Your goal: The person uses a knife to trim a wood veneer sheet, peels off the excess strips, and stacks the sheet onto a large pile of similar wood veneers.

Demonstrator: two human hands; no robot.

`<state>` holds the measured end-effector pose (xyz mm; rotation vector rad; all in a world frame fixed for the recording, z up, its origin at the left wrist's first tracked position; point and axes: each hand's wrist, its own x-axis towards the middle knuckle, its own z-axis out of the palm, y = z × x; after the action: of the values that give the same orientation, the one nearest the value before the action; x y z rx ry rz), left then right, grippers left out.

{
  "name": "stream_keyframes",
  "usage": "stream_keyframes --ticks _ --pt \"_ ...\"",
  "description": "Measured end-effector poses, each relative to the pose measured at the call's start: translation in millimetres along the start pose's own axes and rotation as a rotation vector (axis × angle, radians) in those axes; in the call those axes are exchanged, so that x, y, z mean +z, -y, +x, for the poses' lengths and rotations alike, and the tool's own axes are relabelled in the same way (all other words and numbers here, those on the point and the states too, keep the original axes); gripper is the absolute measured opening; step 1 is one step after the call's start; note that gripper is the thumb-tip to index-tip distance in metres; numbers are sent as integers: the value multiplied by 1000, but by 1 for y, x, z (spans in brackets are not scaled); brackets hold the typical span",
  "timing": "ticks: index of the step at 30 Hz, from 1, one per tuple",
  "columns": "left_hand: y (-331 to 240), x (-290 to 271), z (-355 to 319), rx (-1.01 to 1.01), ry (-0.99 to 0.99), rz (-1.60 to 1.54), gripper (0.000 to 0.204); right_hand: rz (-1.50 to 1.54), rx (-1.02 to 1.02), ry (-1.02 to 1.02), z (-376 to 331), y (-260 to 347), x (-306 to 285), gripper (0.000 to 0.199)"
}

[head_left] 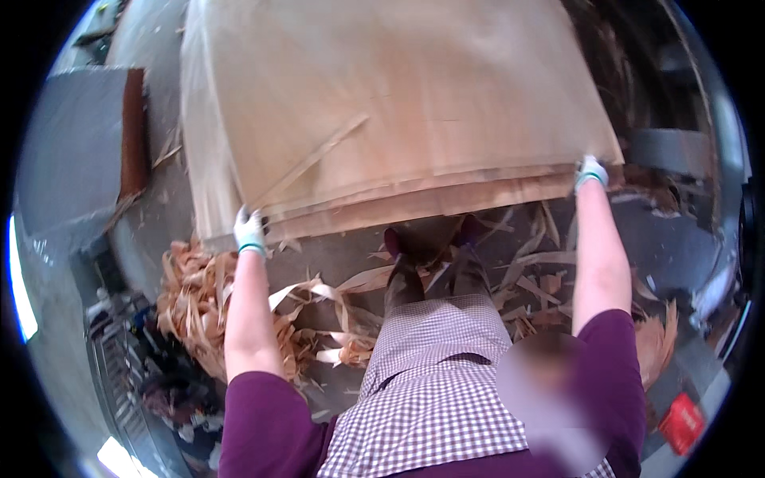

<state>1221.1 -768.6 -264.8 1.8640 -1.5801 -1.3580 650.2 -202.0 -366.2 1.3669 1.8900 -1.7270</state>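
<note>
- Our left grip (249,229), in a white glove with a green cuff, is closed on the near left corner of the top wood sheet (414,88); its underside is hidden.
- Our right grip (591,174), gloved alike, is closed on the same near edge, by the right corner; we cannot see its thumb.
- The top sheet spreads broad and pale in front of us, between our two hands and beyond them, with the edges of lower sheets (414,201) showing beneath.
- A thin wood strip (319,155) lies slantwise on it, its near end just beside our left grip.
- Curled shavings (191,311) heap on the grey floor (323,259) to our left, and more lie scattered around our shoes (391,242).
- Farther left we see a big grey block (80,151) with a brown side.
</note>
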Motion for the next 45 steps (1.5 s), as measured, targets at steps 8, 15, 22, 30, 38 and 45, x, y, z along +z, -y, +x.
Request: stream_keyframes --ticks 8,15,22,30,38,45 --pt "27 7 -15 -98 -88 42 41 -50 92 17 1 -3 -7 18" --pt "-11 55 -50 464 -372 692 47 189 -22 260 0 -14 -48 17" --pt "-59 206 -124 668 178 799 42 -321 -369 321 -205 -114 -83 20" --pt "-73 180 -58 391 -10 771 65 -634 -6 977 -347 -210 -89 16" --pt "11 -95 -10 311 -640 623 53 -535 -424 1030 -371 -197 58 11" --pt "1 27 -94 743 -16 175 48 -1320 -900 641 -389 -177 256 45"
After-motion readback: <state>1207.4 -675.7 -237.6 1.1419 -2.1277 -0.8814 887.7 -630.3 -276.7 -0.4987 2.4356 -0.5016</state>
